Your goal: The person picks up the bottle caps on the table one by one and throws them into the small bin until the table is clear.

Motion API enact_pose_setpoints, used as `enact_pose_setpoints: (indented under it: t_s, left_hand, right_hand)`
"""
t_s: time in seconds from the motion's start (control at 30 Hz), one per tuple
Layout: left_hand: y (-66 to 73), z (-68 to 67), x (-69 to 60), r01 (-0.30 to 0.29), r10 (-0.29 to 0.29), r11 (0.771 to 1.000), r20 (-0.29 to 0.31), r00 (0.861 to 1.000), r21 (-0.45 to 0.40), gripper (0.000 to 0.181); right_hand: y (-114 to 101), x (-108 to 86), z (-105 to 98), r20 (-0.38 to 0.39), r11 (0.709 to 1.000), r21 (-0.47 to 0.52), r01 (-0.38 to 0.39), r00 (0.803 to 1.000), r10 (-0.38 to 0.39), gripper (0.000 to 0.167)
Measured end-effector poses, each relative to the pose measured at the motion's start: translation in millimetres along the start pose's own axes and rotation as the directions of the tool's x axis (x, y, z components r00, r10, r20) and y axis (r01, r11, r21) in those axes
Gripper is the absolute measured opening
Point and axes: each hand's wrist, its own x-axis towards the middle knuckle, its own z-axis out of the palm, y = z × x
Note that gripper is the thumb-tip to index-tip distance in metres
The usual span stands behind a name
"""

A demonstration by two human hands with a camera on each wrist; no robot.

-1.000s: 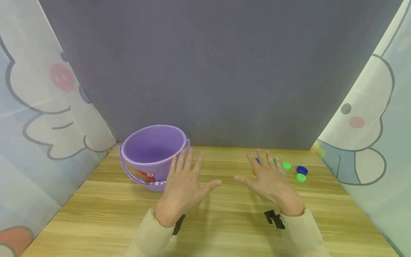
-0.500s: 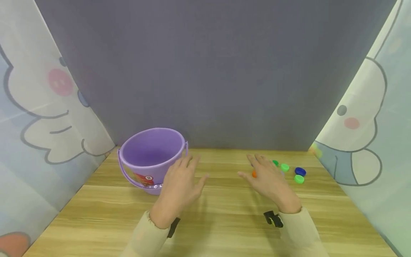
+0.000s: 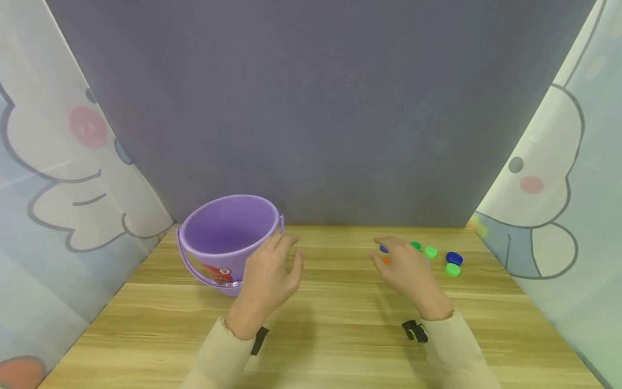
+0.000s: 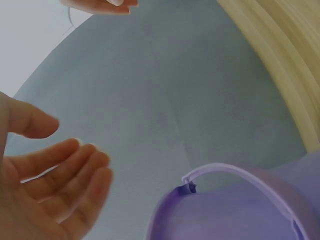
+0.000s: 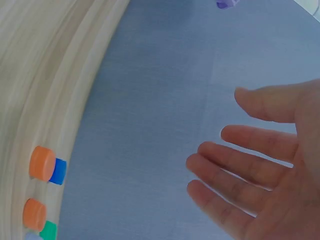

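Observation:
My left hand (image 3: pixel 269 276) hovers above the table beside a purple bucket (image 3: pixel 233 221), its fingers relaxed and slightly bent, holding nothing. In the left wrist view the thumb stands apart from the fingers (image 4: pixel 75 175), and the bucket's handle (image 4: pixel 240 172) shows at the lower right. My right hand (image 3: pixel 408 273) is likewise raised with loose fingers and nothing in them. Around and behind it lie small plastic bottle caps: a dark blue cap (image 3: pixel 454 259), light green caps (image 3: pixel 453 269), a dark green cap (image 3: pixel 416 246) and orange caps (image 5: pixel 42 163). The hand partly hides some of them.
The wood-grain table (image 3: pixel 335 335) ends at a dark grey panel (image 3: pixel 311 119) at the back. Cartoon-printed curtains (image 3: pixel 544 216) flank both sides. Black wrist mounts (image 3: pixel 414 331) hang below the sleeves.
Both hands had fingers spread straight; the fingers have since bent and drawn together. The left hand has shifted slightly left. Bucket and caps stay in place on the table.

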Motion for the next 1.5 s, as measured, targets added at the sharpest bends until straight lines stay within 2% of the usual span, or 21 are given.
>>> enact_pose_setpoints:
  t_s: [0.17,0.4,0.53,0.73,0.93,1.23,1.5]
  left_hand:
    - [-4.6,0.5,1.2,-0.071,0.069,0.997,-0.085,0.994,-0.012,0.010]
    - [-10.4,-1.5,2.8,-0.086,0.082,0.996,-0.089,0.993,-0.037,0.008]
    - [-15.4,-3.0,4.6,-0.102,0.095,0.992,-0.097,0.991,-0.069,0.009]
    - [-23.6,-9.2,8.1,-0.077,0.068,0.992,-0.095,0.993,-0.096,0.012]
    - [-31.7,-15.0,9.9,-0.044,0.037,0.998,-0.124,0.992,-0.049,0.012]
    - [-34.7,-14.5,8.9,0.013,-0.009,0.999,-0.071,0.997,0.052,0.020]
    - [-39.4,-18.5,6.7,0.078,-0.083,0.989,0.034,0.996,0.127,0.026]
  right_hand:
    - [8.6,2.6,4.0,-0.042,0.999,0.024,0.024,0.999,-0.023,0.035]
    - [18.6,6.2,4.8,-0.061,0.997,0.063,0.034,0.998,-0.031,0.029]
    - [22.2,5.8,1.0,-0.021,0.993,0.115,-0.018,1.000,0.020,0.027]
    - [31.5,5.2,-5.2,0.018,0.985,0.138,-0.106,0.994,0.105,0.032]
    - [41.7,5.9,-6.1,0.027,0.977,0.146,-0.154,0.988,0.152,0.036]
    - [59.3,5.9,-2.5,-0.001,0.966,0.165,-0.201,0.979,0.204,0.041]
    - [72.3,6.1,4.1,0.032,0.962,0.157,-0.226,0.974,0.223,0.041]
